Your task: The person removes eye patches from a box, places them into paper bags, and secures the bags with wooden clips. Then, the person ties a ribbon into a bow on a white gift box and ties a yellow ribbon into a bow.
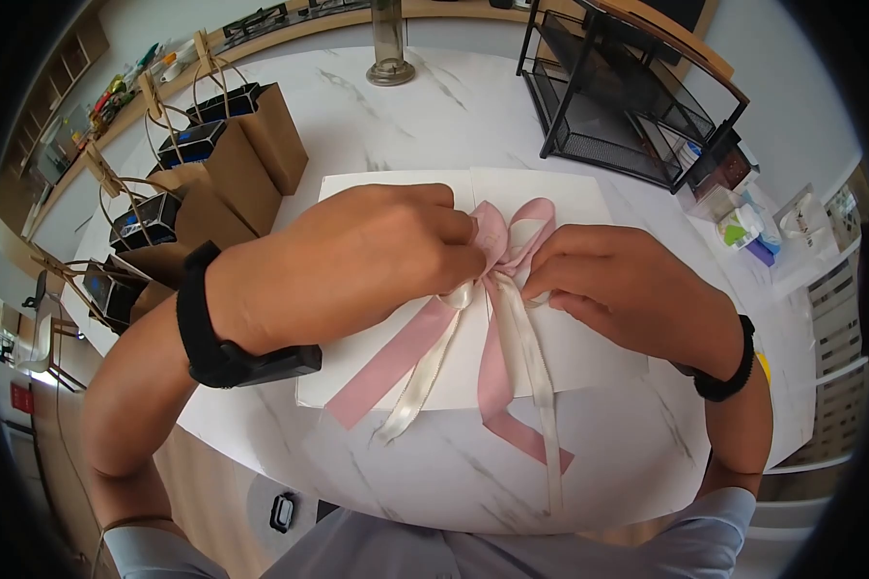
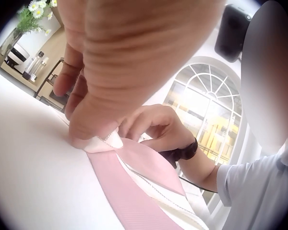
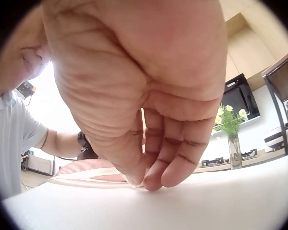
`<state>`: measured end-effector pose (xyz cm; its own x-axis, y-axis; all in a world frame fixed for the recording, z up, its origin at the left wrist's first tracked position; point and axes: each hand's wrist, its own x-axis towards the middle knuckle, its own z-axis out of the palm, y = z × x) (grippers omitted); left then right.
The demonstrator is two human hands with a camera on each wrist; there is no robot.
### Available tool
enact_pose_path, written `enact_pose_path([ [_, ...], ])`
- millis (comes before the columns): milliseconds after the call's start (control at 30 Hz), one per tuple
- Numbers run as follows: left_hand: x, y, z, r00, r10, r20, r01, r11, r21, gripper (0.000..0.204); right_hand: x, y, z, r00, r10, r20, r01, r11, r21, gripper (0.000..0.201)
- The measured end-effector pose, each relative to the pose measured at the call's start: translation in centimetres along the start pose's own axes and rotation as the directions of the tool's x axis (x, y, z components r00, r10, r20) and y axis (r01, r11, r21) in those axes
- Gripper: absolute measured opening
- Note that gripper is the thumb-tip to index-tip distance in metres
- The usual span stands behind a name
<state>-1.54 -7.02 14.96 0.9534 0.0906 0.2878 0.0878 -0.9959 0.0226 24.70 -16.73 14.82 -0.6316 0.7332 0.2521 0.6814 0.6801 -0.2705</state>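
A white box (image 1: 579, 362) lies in front of me with a pink and cream ribbon bow (image 1: 490, 232) tied at its middle. My left hand (image 1: 348, 256) pinches the cream ribbon (image 2: 107, 142) just left of the knot, thumb and fingertips down near the lid. On the other side my right hand (image 1: 628, 285) pinches a cream loop low beside the knot, its fingertips close together in the right wrist view. Pink ribbon tails (image 1: 393, 362) and cream tails (image 1: 543, 386) trail toward me, some past the box's front edge. The left hand partly hides the bow's left side.
Several brown paper bags (image 1: 278, 145) with clipped handles stand along the left of the marble table (image 1: 454, 482). A glass vase (image 1: 388, 48) is at the back, a black mesh rack (image 1: 628, 106) at the back right. Small packets (image 1: 748, 227) sit beside the rack.
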Motion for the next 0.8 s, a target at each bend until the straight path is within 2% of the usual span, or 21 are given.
enact_pose_path([
  [200,0.1,0.0,0.2,0.996,0.024,-0.083,-0.021,0.999,0.039,0.015,-0.1,0.4,0.1,0.999,-0.026,-0.028,0.025,0.999,-0.033,0.022],
  [267,0.1,-0.2,0.5,0.988,0.07,-0.135,-0.057,0.994,0.098,0.016,-0.1,0.6,0.3,0.997,-0.043,-0.062,0.041,0.999,-0.023,0.023],
  [400,0.2,0.1,0.0,0.993,0.057,-0.105,-0.039,0.985,0.168,0.018,0.1,0.5,0.3,0.999,-0.035,-0.013,0.035,0.999,0.032,0.018],
  [500,0.5,0.1,0.6,0.962,0.007,-0.274,0.015,0.997,0.077,0.02,0.2,0.4,0.6,1.0,-0.028,0.003,0.028,1.0,-0.002,0.015],
  [567,0.6,0.3,0.4,0.961,-0.024,-0.274,0.045,0.997,0.069,0.02,0.1,0.5,1.1,0.993,-0.058,-0.104,0.06,0.998,0.014,0.022],
  [633,0.6,0.3,0.3,0.96,-0.053,-0.274,0.075,0.995,0.069,0.02,0.1,0.5,0.9,0.994,-0.051,-0.102,0.053,0.998,0.019,0.022],
  [700,0.6,0.2,0.3,0.983,-0.041,-0.178,0.067,0.987,0.143,0.023,0.1,0.5,0.9,0.994,-0.042,-0.102,0.044,0.999,0.021,0.022],
  [733,0.6,0.5,0.2,0.984,-0.037,-0.177,0.063,0.988,0.142,0.023,0.1,0.5,0.9,0.992,-0.057,-0.114,0.059,0.998,0.013,0.022],
  [800,0.4,1.7,0.0,0.986,-0.145,-0.082,0.154,0.981,0.122,0.026,0.0,0.6,0.9,0.989,-0.062,-0.132,0.064,0.998,0.005,0.022],
])
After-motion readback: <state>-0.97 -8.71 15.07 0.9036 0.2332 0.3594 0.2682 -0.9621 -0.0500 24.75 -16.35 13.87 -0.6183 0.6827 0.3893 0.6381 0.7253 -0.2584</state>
